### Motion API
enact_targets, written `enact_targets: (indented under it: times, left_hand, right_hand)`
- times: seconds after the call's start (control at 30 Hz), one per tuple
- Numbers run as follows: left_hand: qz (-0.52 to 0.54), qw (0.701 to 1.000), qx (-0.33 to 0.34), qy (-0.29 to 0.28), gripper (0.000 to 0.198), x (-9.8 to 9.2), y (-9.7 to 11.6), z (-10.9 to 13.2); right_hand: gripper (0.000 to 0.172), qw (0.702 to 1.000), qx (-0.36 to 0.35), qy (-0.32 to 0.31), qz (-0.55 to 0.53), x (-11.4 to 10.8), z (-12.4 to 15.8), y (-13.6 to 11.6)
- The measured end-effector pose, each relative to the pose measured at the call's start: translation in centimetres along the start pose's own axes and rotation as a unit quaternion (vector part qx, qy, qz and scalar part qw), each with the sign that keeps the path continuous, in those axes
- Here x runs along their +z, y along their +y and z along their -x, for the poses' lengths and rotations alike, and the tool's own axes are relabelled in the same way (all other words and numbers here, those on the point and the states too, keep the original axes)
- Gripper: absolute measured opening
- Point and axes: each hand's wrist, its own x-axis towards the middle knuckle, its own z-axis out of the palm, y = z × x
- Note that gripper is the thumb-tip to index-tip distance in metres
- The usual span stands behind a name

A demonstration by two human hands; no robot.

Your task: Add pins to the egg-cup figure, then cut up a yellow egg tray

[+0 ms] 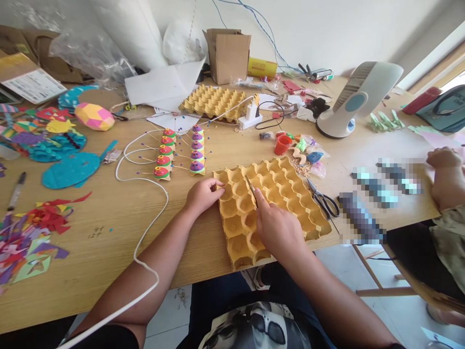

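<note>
Two hands work on one egg tray (pixel 286 194), which lies on the desk (pixel 109 228) at its near edge, straight ahead at 12 o'clock. The left hand (pixel 202 195) has its fingers curled over the tray's far-left corner. The right hand (pixel 278 229) is closed, pinching one thin blade (pixel 250 186) whose tip points into the cups. One pair of scissors (pixel 324 199) lies just beside the tray at 3 o'clock. A second egg tray (pixel 214 102) sits at 11 o'clock, and two rows of painted cups (pixel 181 151) lie between the trays. One fan (pixel 359 97) stands at 1 o'clock. Another person's hand (pixel 443 167) rests far out at 3 o'clock.
</note>
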Motion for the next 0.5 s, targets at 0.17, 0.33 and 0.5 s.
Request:
enact_targets:
  times: [0.17, 0.33, 0.5]
  left_hand:
    - [-0.002, 1.0, -0.002, 0.001, 0.04, -0.02, 0.05, -0.01]
    - [-0.001, 1.0, 0.0, 0.001, 0.039, 0.04, -0.01, -0.02]
    - [-0.004, 1.0, 0.001, 0.001, 0.039, 0.03, -0.01, -0.02]
  right_hand:
    - [0.068, 1.0, 0.001, -0.003, 0.007, 0.05, -0.02, -0.17]
    - [0.068, 1.0, 0.003, -0.008, 0.016, 0.04, -0.02, -0.36]
    - [0.067, 1.0, -0.002, -0.006, 0.018, -0.1, -0.08, -0.46]
